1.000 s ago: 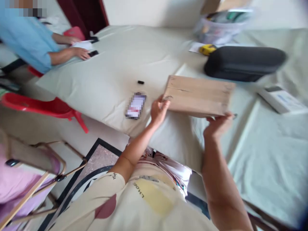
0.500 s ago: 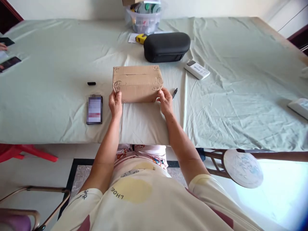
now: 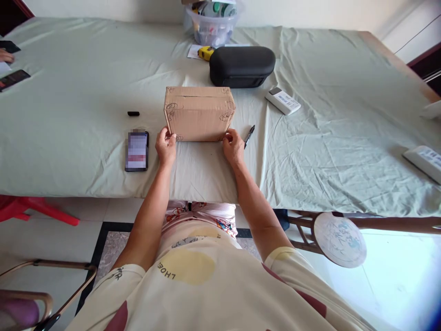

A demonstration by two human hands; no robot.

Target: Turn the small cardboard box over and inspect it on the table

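Observation:
A brown cardboard box [image 3: 200, 122] with dark pen scribbles at its corners is in front of me on the cloth-covered table. My left hand [image 3: 166, 145] grips its lower left corner, thumb on the near face and fingers around the side. At the lower right corner, my right hand [image 3: 233, 145] is closed on the box in the same way, its fingers partly hidden. A black marker pen [image 3: 249, 136] lies just right of my right hand. To the left of my left hand are a phone [image 3: 137, 151] with a blurred screen and a small black pen cap [image 3: 133, 113].
Behind the box stand a black hard case [image 3: 242, 67], a yellow tape measure [image 3: 206, 53] and a filled plastic tub [image 3: 215, 27]. White devices [image 3: 283, 101] lie to the right. Another person's hand [image 3: 6, 56] shows at the far left near a dark phone [image 3: 14, 80].
The box has tilted so that more of its near face shows. My hands have shifted down to its lower corners, and the whole view has moved slightly.

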